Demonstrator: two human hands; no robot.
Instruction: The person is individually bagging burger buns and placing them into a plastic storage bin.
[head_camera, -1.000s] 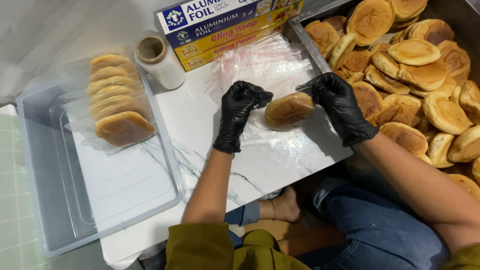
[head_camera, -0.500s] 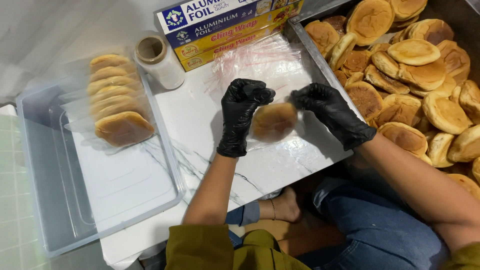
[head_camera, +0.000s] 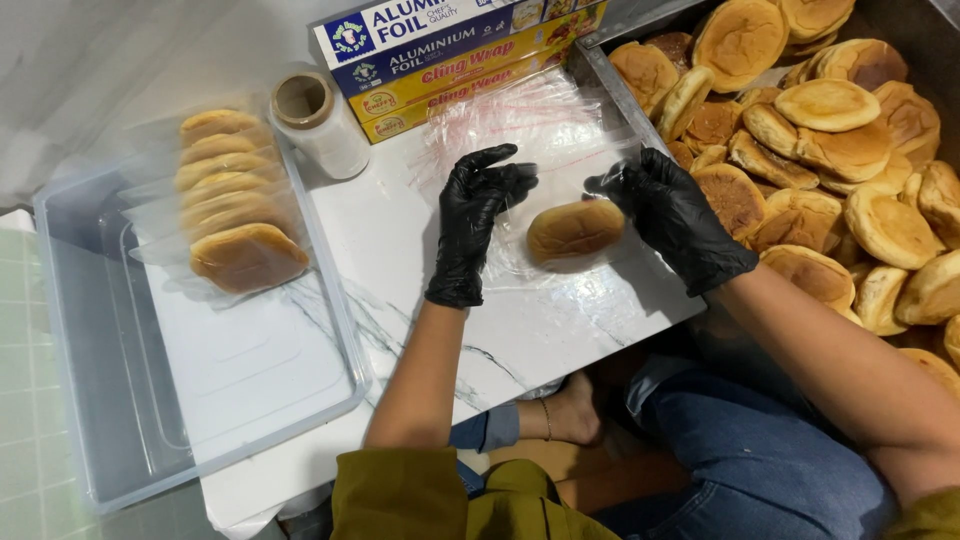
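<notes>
A round golden bun (head_camera: 575, 231) lies inside a clear plastic bag (head_camera: 540, 150) on the white marble tabletop (head_camera: 400, 240). My left hand (head_camera: 475, 215), in a black glove, pinches the bag's edge to the left of the bun. In a matching glove, my right hand (head_camera: 665, 215) grips the bag's edge to the right of the bun. Several more clear bags lie stacked under and behind this one.
A clear plastic bin (head_camera: 110, 370) at the left holds a row of bagged buns (head_camera: 230, 195). A metal tray (head_camera: 600, 70) at the right is piled with loose buns (head_camera: 830, 150). A film roll (head_camera: 320, 120) and boxes of foil and cling wrap (head_camera: 450, 50) stand at the back.
The bun was lifted between both hands, then set flat on the table inside the bag. Both hands have moved apart to the bag's edges.
</notes>
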